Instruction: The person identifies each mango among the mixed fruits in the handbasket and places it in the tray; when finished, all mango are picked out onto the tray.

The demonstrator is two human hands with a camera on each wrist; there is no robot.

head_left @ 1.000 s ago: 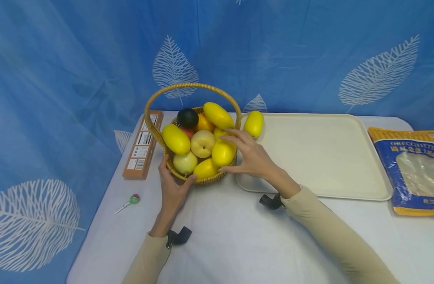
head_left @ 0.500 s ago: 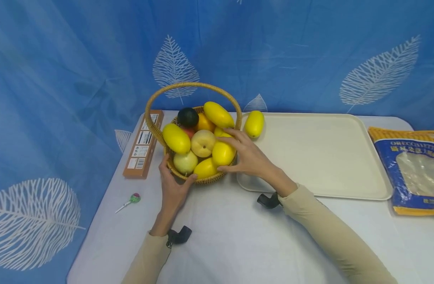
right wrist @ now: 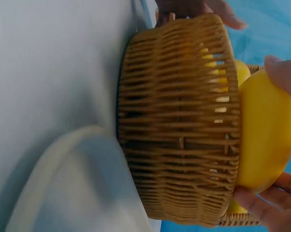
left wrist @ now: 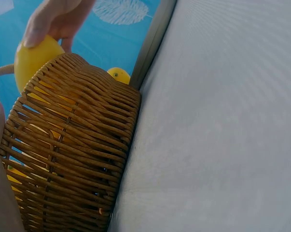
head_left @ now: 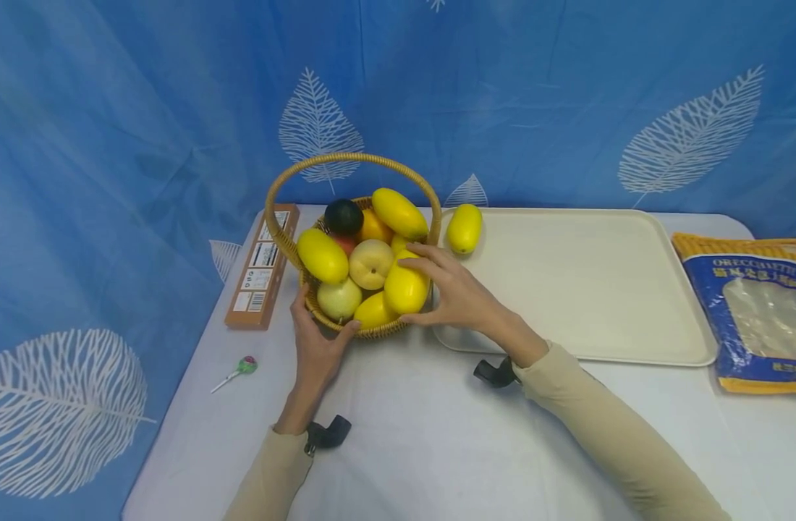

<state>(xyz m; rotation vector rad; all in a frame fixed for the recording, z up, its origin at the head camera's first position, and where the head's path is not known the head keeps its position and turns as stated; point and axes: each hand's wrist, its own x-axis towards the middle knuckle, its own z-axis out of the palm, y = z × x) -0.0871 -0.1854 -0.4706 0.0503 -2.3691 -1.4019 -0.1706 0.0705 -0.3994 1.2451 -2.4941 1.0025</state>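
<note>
Through the head feed I see the right hand (head_left: 459, 293) gripping a yellow fruit (head_left: 406, 289) at the right side of the wicker basket (head_left: 386, 331), thumb and fingers spread about as wide as the fruit itself. The left hand (head_left: 317, 356) cups the basket's near-left wall. I judge the step in hand to be handling this one fruit at the rim while the basket is steadied; the next move, I think, calls for a firm pinch and a still basket, since the other fruits (head_left: 370, 265) inside could roll. Right of the basket lies a cream tray (head_left: 580, 286), a loose yellow fruit (head_left: 464, 229) at its far corner on the basket's side; farther right is a pasta bag (head_left: 765, 311). Left of the basket are a brown box (head_left: 257, 273) and, nearer me, a lollipop (head_left: 246, 365). A white cloth (head_left: 411, 434) lies under the basket, and a blue curtain (head_left: 502, 87) hangs behind it.

In the left wrist feed, the gripped fruit stands partly above the basket's rim; I cannot tell the left fingers' hold here.

In the right wrist feed, that fruit bulges past the basket's rim between thumb and fingers, the tray's corner just beside the basket's base
</note>
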